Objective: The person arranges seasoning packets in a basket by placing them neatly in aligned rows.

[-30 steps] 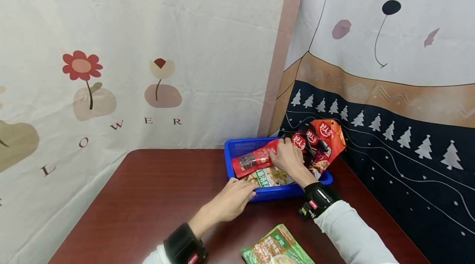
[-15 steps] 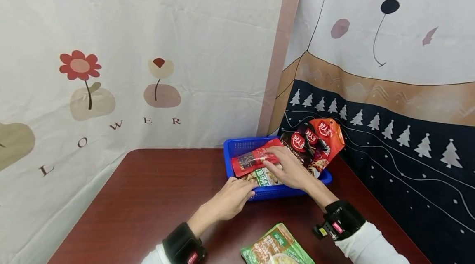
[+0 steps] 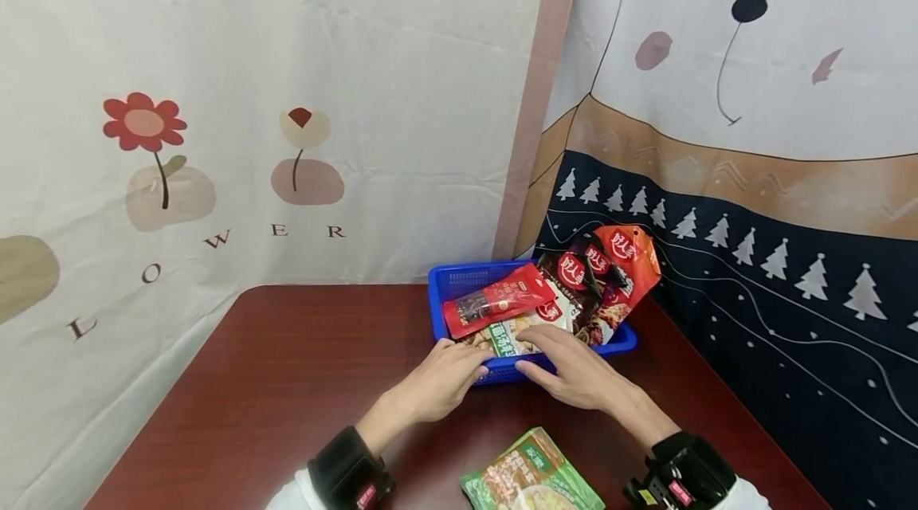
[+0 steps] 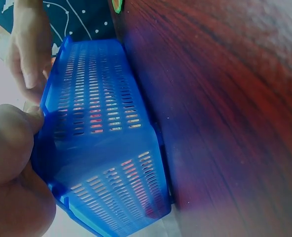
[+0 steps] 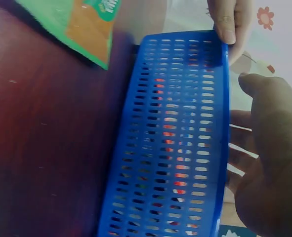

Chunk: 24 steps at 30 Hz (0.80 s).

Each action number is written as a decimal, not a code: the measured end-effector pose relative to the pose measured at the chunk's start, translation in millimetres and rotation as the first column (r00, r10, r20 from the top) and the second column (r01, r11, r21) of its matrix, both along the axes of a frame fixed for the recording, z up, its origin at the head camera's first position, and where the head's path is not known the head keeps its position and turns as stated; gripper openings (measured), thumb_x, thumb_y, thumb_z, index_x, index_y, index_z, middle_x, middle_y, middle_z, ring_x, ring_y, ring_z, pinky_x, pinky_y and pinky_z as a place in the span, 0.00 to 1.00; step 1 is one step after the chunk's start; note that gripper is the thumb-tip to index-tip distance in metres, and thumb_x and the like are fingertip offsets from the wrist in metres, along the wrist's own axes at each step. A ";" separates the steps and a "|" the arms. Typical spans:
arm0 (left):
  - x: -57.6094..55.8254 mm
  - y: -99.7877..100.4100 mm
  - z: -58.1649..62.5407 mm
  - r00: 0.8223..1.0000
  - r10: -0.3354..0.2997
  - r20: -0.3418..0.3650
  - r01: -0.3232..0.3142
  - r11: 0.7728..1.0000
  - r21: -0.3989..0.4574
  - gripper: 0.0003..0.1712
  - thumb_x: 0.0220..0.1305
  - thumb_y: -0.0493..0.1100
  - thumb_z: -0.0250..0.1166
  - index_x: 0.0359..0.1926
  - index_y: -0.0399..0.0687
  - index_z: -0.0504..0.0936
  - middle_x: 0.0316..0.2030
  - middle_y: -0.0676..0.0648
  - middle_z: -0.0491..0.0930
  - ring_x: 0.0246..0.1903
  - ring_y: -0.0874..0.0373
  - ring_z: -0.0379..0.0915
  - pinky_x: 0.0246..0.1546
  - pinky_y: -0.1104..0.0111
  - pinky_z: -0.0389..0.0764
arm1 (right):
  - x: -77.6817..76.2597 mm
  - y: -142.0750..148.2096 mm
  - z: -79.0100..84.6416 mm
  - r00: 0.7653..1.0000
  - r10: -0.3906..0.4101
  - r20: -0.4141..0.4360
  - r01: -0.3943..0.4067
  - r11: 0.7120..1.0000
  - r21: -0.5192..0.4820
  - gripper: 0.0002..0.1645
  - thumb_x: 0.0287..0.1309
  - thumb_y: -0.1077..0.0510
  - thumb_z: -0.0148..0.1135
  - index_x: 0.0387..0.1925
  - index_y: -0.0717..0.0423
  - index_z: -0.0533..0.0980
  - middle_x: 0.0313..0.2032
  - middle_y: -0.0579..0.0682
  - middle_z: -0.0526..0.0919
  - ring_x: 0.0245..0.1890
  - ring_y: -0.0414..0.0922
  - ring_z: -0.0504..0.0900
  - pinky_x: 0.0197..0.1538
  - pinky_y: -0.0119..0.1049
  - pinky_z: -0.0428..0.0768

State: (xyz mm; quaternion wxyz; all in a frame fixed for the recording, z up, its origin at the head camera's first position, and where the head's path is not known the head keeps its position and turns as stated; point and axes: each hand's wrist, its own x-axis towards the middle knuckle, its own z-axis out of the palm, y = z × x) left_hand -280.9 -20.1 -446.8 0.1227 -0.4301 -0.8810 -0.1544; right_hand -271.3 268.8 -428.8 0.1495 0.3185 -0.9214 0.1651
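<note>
A blue plastic basket (image 3: 502,372) with slotted walls stands on the table, filled with food packets. At its front left corner my left hand (image 3: 433,382) grips the rim, thumb outside and fingers over the edge; the right wrist view shows this left hand (image 5: 228,22) too. My right hand (image 3: 577,370) is at the front rim, its fingers spread over the edge and the thumb apart from the wall, holding nothing. Inside lie a red packet (image 3: 502,301), a white and green packet (image 3: 511,337), a dark packet (image 3: 571,275) and an orange packet (image 3: 629,259), the last leaning on the right end.
A green and brown food packet (image 3: 534,474) lies on the dark red wooden table (image 3: 308,382), nearer than the basket. Behind the table hang a pale flower-print cloth (image 3: 402,135) and a bear-print cloth (image 3: 760,279) along the right side.
My right hand has drawn back from the packets inside the basket to its front rim, uncovering the red, dark and white packets. My left hand stays at the front left corner.
</note>
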 end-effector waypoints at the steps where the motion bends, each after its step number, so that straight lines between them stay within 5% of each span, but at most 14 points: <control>1: 0.0 -0.4 -0.1 1.000 0.000 0.002 0.000 1.000 0.001 0.22 0.92 0.45 0.53 0.73 0.44 0.83 0.67 0.47 0.89 0.67 0.52 0.85 0.61 0.58 0.78 | 0.5 0.7 -2.0 1.000 0.005 0.010 -0.005 1.000 0.007 0.27 0.82 0.44 0.68 0.69 0.54 0.83 0.65 0.52 0.89 0.66 0.52 0.88 0.68 0.59 0.88; 14: 4.0 -4.2 0.9 1.000 -0.020 -0.003 0.020 1.000 0.022 0.23 0.91 0.46 0.55 0.76 0.44 0.81 0.70 0.45 0.87 0.71 0.50 0.82 0.71 0.53 0.79 | -1.4 -0.3 -16.0 1.000 0.007 -0.021 -0.006 0.999 0.048 0.18 0.84 0.46 0.65 0.61 0.51 0.89 0.55 0.49 0.95 0.55 0.48 0.95 0.58 0.52 0.94; 18: 14.1 -8.9 4.6 0.999 -0.042 -0.031 0.045 0.993 0.105 0.26 0.87 0.49 0.64 0.76 0.45 0.80 0.72 0.44 0.84 0.75 0.48 0.78 0.79 0.48 0.77 | -1.5 -0.9 -16.7 1.000 0.007 -0.010 -0.007 0.999 0.033 0.19 0.83 0.46 0.65 0.61 0.52 0.89 0.55 0.49 0.96 0.55 0.48 0.95 0.57 0.53 0.94; 24: 42.0 -10.4 16.3 0.995 -0.090 -0.050 0.098 0.977 0.188 0.28 0.80 0.50 0.71 0.74 0.45 0.82 0.71 0.44 0.84 0.74 0.49 0.78 0.76 0.50 0.81 | -1.7 -0.1 -16.7 0.999 0.011 -0.040 -0.010 1.000 0.028 0.17 0.83 0.47 0.66 0.60 0.50 0.89 0.54 0.48 0.96 0.54 0.47 0.95 0.56 0.52 0.94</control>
